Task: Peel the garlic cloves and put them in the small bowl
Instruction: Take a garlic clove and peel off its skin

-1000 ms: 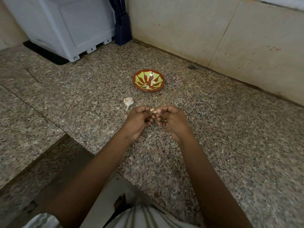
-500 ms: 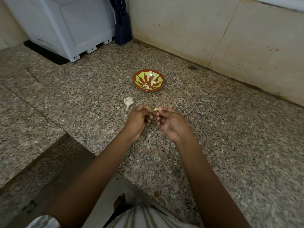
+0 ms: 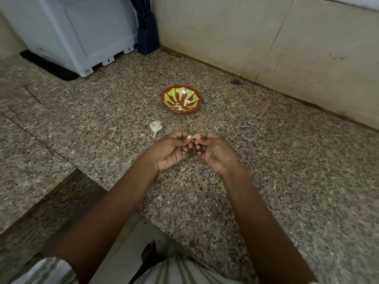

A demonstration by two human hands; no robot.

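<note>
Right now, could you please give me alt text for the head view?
A left hand and right hand pinch a garlic clove over a speckled granite surface. Beyond lie a partial garlic bulb and a small red-and-green bowl holding peeled cloves.

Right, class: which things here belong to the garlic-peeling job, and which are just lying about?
Job: left hand, right hand, garlic clove pinched between them, small bowl, peeled cloves in it, partial garlic bulb on the granite.
Lying about: white appliance, dark blue object in the corner.
</note>
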